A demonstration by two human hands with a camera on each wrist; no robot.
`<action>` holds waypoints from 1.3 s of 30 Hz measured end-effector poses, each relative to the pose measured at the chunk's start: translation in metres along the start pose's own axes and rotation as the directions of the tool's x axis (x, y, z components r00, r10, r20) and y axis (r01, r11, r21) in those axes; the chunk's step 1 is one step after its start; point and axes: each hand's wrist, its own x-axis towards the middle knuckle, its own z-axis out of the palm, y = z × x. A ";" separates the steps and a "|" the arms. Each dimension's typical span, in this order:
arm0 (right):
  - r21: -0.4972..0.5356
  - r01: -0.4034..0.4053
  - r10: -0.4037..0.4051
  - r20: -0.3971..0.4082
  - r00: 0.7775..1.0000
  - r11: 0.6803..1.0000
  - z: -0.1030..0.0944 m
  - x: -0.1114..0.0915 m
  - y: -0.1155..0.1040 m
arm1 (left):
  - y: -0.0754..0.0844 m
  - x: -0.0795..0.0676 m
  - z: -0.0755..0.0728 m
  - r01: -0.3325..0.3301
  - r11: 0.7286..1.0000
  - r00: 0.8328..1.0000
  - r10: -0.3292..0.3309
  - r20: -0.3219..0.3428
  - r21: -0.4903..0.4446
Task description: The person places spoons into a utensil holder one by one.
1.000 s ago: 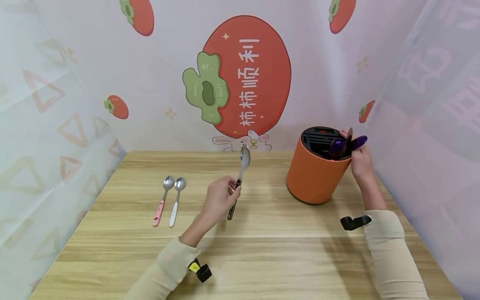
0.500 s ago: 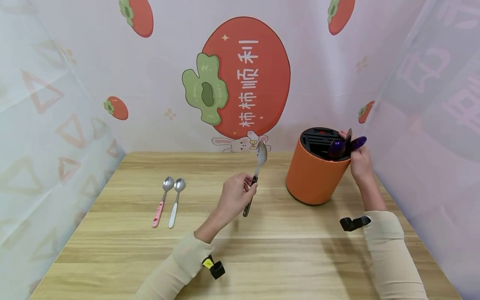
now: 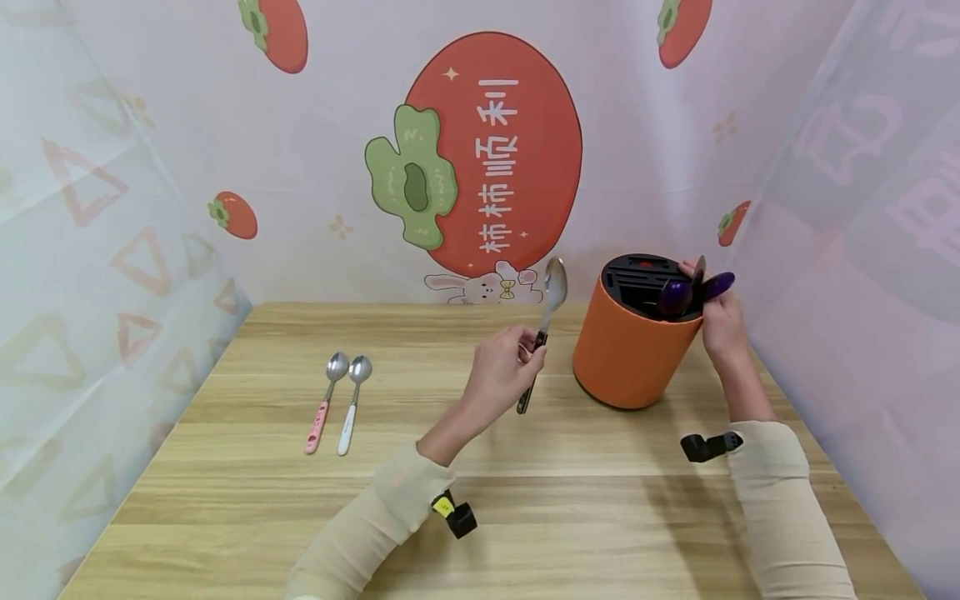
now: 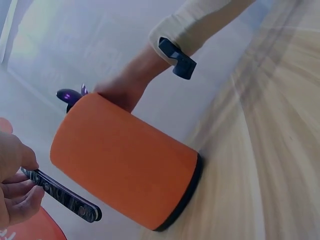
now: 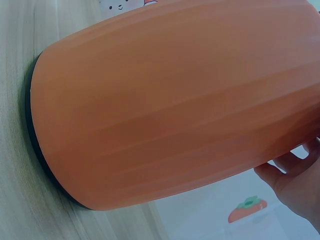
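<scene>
My left hand (image 3: 504, 375) pinches a spoon (image 3: 555, 287) by its black riveted handle (image 4: 65, 196). Its steel bowl points up and away, left of the orange knife holder (image 3: 626, 358) and apart from it. In the left wrist view the fingertips grip the upper handle, and its end sticks out free. At the holder's right side my right hand (image 3: 723, 333) grips the rim; some of its fingers are hidden behind the utensils. Purple-ended utensils (image 3: 677, 293) and a brownish handle (image 3: 700, 271) stick up from the black slotted top (image 3: 637, 271).
To the left, a spoon with a pink handle (image 3: 317, 427) and one with a white handle (image 3: 347, 429) lie side by side on the wooden table (image 3: 525, 525). A printed cloth backdrop (image 3: 300, 150) rises behind the table, with cloth walls at both sides.
My left hand has carried the black-handled spoon to the right and slightly up, closer to the orange knife holder. The right hand and the holder stay in place.
</scene>
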 end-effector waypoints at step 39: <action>0.018 -0.019 0.019 -0.010 1.000 1.000 0.000 -0.001 -0.003 | 0.074 0.105 0.010 -0.217 0.970 0.974 0.207 -0.094 -0.106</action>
